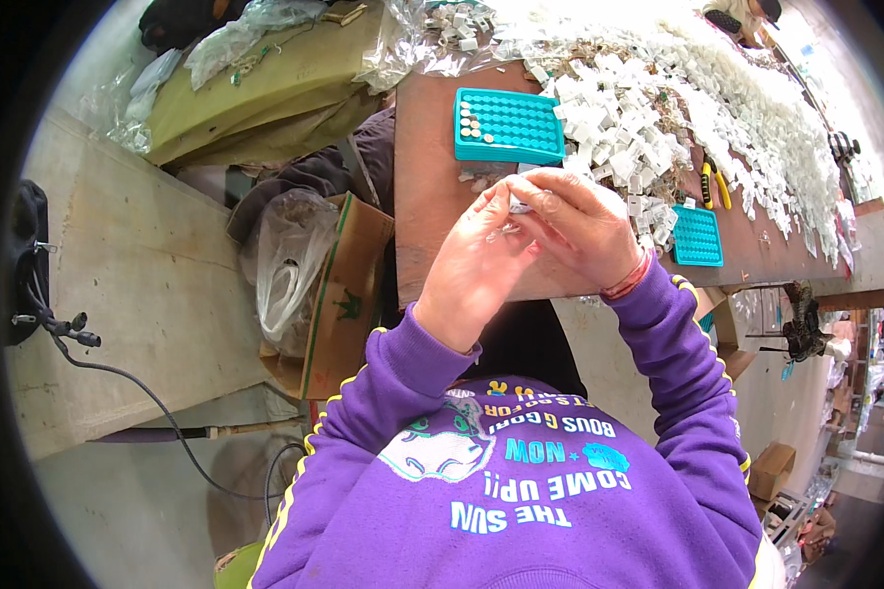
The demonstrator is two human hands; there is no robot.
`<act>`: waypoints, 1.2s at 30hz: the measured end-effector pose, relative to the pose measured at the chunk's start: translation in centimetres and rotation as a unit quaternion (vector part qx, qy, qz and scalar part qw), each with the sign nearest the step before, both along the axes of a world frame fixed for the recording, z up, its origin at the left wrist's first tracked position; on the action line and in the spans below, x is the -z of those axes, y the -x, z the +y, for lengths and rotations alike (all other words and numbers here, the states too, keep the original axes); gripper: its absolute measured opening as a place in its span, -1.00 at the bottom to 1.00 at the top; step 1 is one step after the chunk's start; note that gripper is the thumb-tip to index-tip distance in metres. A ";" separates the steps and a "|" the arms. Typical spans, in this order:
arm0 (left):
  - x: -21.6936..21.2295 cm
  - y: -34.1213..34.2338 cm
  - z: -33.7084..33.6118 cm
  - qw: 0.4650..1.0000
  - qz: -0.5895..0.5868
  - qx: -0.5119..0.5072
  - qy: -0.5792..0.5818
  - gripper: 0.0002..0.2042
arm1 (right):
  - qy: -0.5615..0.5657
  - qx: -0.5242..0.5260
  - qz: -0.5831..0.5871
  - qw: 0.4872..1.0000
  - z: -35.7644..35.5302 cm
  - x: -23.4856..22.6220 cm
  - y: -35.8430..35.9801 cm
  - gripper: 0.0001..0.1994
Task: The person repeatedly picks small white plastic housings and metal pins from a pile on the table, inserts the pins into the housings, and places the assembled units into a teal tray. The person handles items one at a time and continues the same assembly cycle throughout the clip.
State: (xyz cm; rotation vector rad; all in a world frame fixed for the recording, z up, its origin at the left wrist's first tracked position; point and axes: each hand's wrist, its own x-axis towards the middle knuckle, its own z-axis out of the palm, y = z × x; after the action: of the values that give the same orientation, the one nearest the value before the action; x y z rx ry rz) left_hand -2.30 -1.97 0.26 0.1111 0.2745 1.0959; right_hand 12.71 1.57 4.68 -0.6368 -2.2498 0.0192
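Note:
Above the near edge of the brown table (pixel 427 196), my left hand (pixel 476 257) and my right hand (pixel 591 228) meet with fingers bent and tips together. A small white plastic piece (pixel 519 205) shows between the fingertips, pinched by both hands; most of it is hidden. Just beyond my hands lies a teal tray (pixel 557 147) of small round pockets, with several small round pieces (pixel 474 126) in the pockets at its left side. A heap of small white box-shaped plastic parts (pixel 624 137) spreads beside the tray, close to my right hand.
Right of my right hand are a second teal tray (pixel 697 237) and yellow-and-black-handled pliers (pixel 714 185). More white parts (pixel 756 147) cover the table's far right. At left stands a cardboard box (pixel 316 324) with a clear plastic bag (pixel 290 260). A cable (pixel 147 388) hangs at far left.

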 end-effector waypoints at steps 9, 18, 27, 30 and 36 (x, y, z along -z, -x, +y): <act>-0.9 0.4 -0.8 0.958 0.228 -0.089 -0.149 -0.79 | 0.048 0.018 -0.028 0.998 -0.5 -0.7 -0.6 -0.74; -0.2 0.7 -0.9 0.963 0.220 -0.057 -0.147 -0.80 | -0.014 0.059 -0.031 0.998 -1.2 1.0 -0.3 -0.74; 2.3 0.9 -0.6 0.996 0.020 -0.060 -0.066 -0.76 | 0.150 0.068 0.090 0.982 -1.5 3.1 0.8 -0.71; 3.2 1.6 0.8 0.976 0.088 -0.170 -0.100 -0.83 | 0.348 0.098 0.236 0.902 -1.3 3.5 0.7 -0.70; 4.5 2.3 1.8 0.916 0.199 -0.321 -0.135 -0.84 | 0.178 0.173 -0.018 0.968 -0.7 4.2 1.1 -0.80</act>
State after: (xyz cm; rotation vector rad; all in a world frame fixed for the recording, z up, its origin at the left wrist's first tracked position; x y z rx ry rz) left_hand -4.65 -0.19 -4.25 0.5234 0.5472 1.7655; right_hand 11.62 0.82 0.46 -1.2252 -2.1562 0.2447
